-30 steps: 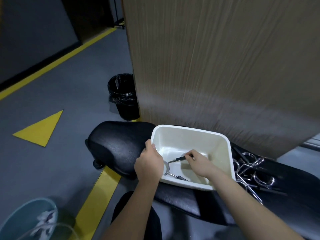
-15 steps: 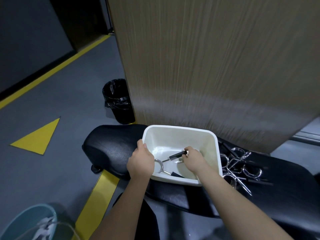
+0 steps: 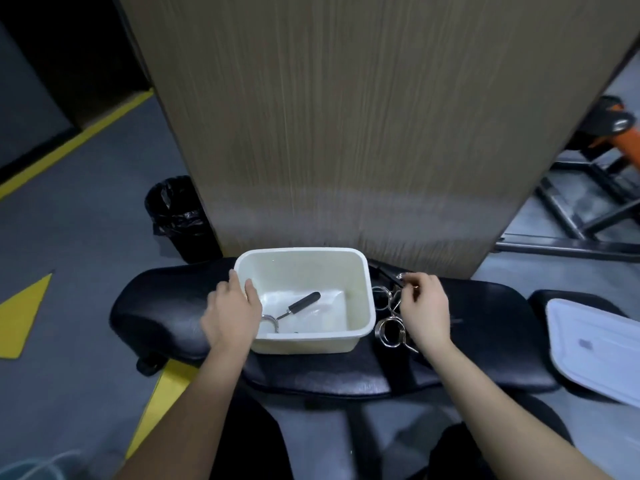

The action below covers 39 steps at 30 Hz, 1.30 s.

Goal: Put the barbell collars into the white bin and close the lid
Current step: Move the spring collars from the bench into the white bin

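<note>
The white bin (image 3: 363, 292) stands lidless on a black padded bench (image 3: 166, 306). One chrome spring collar with a black grip (image 3: 296, 308) lies inside it. My left hand (image 3: 233, 313) holds the bin's left rim, thumb over the edge. Just right of the bin lies a heap of chrome spring collars (image 3: 389, 329) on the bench. My right hand (image 3: 424, 311) hovers over that heap with fingertips pinched on a collar at its far end. The white lid (image 3: 595, 348) lies flat on the bench's far right.
A wood-grain panel (image 3: 346, 133) rises directly behind the bench. A black trash can (image 3: 178, 220) stands on the grey floor at left, near yellow floor markings (image 3: 20, 317). Metal gym frame parts (image 3: 571, 216) sit at right. A teal basket edge (image 3: 31, 469) shows bottom left.
My right hand let go of the collar inside the bin and moved right to the heap on the bench. The view swung right, bringing the lid into sight. My left hand stays on the rim.
</note>
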Each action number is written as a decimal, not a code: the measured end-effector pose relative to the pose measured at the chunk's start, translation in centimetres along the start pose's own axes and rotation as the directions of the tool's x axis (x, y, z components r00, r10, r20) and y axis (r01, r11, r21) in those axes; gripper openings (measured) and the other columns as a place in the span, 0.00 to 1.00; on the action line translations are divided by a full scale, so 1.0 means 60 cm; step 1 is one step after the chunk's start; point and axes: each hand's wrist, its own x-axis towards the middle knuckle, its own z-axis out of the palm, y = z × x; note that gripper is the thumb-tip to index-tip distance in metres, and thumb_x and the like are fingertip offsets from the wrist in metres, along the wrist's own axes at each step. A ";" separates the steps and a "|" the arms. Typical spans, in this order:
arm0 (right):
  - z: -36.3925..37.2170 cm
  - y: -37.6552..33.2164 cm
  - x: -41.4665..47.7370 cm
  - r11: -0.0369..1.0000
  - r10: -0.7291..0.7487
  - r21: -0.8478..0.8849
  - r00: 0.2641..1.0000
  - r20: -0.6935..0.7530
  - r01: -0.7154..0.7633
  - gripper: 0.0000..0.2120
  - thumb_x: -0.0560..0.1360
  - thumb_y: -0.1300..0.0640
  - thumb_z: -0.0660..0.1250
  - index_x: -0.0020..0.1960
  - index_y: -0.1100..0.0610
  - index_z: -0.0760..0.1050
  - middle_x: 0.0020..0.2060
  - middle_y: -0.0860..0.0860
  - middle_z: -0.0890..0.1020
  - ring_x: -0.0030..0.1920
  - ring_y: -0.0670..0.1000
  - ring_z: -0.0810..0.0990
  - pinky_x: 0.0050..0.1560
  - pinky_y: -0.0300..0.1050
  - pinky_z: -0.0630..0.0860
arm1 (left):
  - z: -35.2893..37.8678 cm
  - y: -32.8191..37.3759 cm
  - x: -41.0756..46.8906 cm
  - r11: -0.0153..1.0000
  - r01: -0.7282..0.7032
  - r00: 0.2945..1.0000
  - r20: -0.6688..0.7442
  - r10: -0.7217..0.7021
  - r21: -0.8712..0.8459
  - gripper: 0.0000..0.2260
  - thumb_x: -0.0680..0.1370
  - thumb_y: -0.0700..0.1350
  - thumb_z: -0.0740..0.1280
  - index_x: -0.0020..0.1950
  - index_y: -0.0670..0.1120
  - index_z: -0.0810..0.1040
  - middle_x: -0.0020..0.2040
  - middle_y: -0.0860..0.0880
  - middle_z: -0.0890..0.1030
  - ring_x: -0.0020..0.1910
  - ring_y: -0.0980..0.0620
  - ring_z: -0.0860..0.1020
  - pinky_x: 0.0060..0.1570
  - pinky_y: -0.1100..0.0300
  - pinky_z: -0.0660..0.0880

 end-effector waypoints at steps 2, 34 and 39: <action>-0.018 0.043 -0.001 0.989 0.113 -0.105 0.991 0.073 -0.105 0.09 0.76 0.62 0.64 0.53 0.58 0.81 0.50 0.57 0.79 0.54 0.60 0.79 0.57 0.51 0.74 | 0.003 0.004 -0.004 0.991 -0.086 0.993 -0.067 0.094 0.103 0.16 0.81 0.49 0.61 0.63 0.42 0.78 0.51 0.41 0.80 0.47 0.37 0.76 0.40 0.46 0.72; -0.118 0.040 -0.066 0.985 -0.173 0.008 0.972 0.158 0.174 0.04 0.79 0.59 0.67 0.54 0.55 0.78 0.42 0.48 0.85 0.42 0.51 0.84 0.46 0.46 0.77 | -0.001 0.067 -0.096 0.827 -0.464 0.855 0.084 0.513 -0.318 0.17 0.82 0.58 0.54 0.41 0.52 0.74 0.39 0.57 0.76 0.41 0.54 0.74 0.42 0.51 0.74; -0.092 -0.035 -0.052 0.944 -0.314 -0.019 0.915 0.252 0.329 0.05 0.79 0.60 0.67 0.54 0.56 0.79 0.44 0.49 0.84 0.44 0.52 0.81 0.46 0.41 0.73 | -0.016 0.011 -0.021 0.944 -0.132 0.979 -0.191 0.075 -0.303 0.09 0.80 0.44 0.60 0.58 0.46 0.76 0.54 0.47 0.79 0.55 0.43 0.74 0.50 0.46 0.72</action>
